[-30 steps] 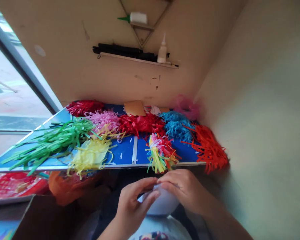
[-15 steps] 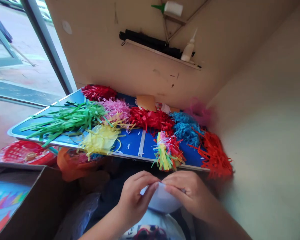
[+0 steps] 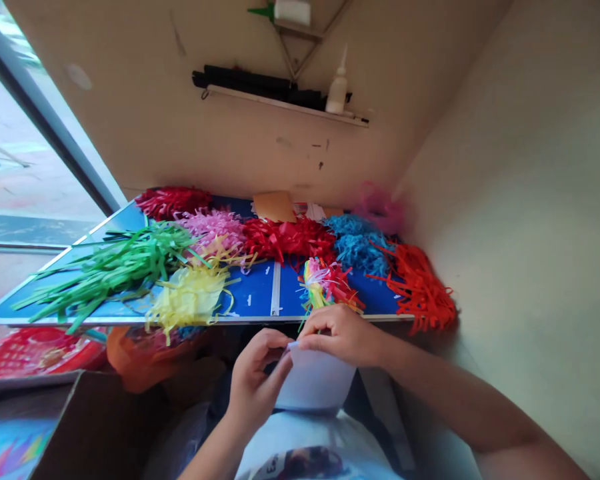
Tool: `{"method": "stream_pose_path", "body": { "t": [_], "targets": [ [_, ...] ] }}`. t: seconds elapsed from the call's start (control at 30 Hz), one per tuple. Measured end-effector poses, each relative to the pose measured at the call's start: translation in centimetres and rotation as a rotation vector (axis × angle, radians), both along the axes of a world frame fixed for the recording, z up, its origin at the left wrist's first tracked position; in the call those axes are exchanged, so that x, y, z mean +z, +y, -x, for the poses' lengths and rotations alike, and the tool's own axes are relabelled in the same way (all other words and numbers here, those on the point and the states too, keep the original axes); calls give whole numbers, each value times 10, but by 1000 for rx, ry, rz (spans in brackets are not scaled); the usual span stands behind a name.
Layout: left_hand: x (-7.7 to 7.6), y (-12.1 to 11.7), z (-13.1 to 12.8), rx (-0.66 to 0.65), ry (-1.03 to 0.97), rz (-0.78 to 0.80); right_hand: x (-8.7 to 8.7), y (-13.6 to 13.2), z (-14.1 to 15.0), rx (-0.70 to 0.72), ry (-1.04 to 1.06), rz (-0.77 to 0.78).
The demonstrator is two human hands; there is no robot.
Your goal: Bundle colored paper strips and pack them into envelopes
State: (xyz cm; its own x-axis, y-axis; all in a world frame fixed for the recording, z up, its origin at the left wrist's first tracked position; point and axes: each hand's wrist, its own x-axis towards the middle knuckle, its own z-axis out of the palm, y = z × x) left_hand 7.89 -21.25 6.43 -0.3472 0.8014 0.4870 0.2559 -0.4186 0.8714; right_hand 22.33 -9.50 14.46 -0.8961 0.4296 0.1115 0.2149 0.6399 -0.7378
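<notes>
Between my two hands is a sheet of white paper (image 3: pixel 317 380), its body hanging down in front of my shirt. My left hand (image 3: pixel 260 373) pinches its upper left edge between thumb and fingers. Close beside it, my right hand (image 3: pixel 337 333) grips the top edge, fingers bent over the paper. The fingertips of both hands nearly meet. Just beyond my right hand, a bundle of multicoloured paper strips (image 3: pixel 316 283) lies at the near edge of the blue table (image 3: pixel 260 297).
Heaps of shredded strips cover the table: green (image 3: pixel 125 263), yellow (image 3: pixel 190 297), red (image 3: pixel 290 239), blue (image 3: pixel 357 247) and orange (image 3: pixel 423 287). A red basket (image 3: pixel 35 353) and a cardboard box (image 3: pixel 100 427) stand lower left. Above, a wall shelf (image 3: pixel 280 100) holds a glue bottle (image 3: pixel 337 93).
My right hand has risen and moved left along the paper's top edge, and more of the sheet shows. The view has shifted, so the table sits further left.
</notes>
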Motion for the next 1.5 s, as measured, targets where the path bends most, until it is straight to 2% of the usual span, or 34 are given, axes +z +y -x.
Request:
{"method": "stream_pose_path", "body": {
  "t": [0.1, 0.2, 0.3, 0.37, 0.43, 0.53, 0.6, 0.67, 0.77, 0.8, 0.93, 1.1, 1.17, 1.23, 1.33, 1.4, 1.5],
  "targets": [
    [5, 10, 8, -114, -106, 87, 4, 8, 4, -5, -29, 97],
    [11, 16, 10, -165, -62, 160, 9, 6, 3, -76, -50, 145],
    [13, 17, 6, -60, 36, 118, 14, 3, -1, -118, -59, 151],
    [11, 16, 3, 17, 33, 69, 17, 5, -5, -105, -94, 143],
    [8, 17, 3, -4, -75, 60, 18, 9, -9, -51, -158, 139],
    [6, 19, 7, -181, -334, 188, 14, 12, -11, 21, -188, 144],
    [5, 18, 8, -227, -418, 266, 11, 12, -10, 16, -158, 138],
    [2, 15, 7, -132, -340, 254, 8, 8, -9, -8, -138, 109],
    [-6, 10, 1, 90, -138, 172, 6, 2, -6, -50, -101, 42],
    [-9, 9, 0, 115, -121, 166, 6, 1, -5, -56, -86, 19],
    [-14, 10, 4, -27, -278, 249, 3, -2, -3, -63, -60, -78],
    [-1, 12, 16, -235, -516, 372, 0, -3, -3, -107, -77, -194],
    [3, 10, 16, -223, -577, 392, -1, -4, -3, -120, -70, -213],
    [3, 7, 11, -152, -607, 373, -2, -6, -4, -107, -60, -221],
    [3, 2, 1, -15, -519, 300, -5, -9, -3, -96, -41, -254],
    [5, -1, -2, 79, -312, 297, -7, -11, -3, -107, -25, -278],
    [9, -4, 1, 114, -36, 371, -6, -7, -7, -113, -48, -309]
  ]
}}
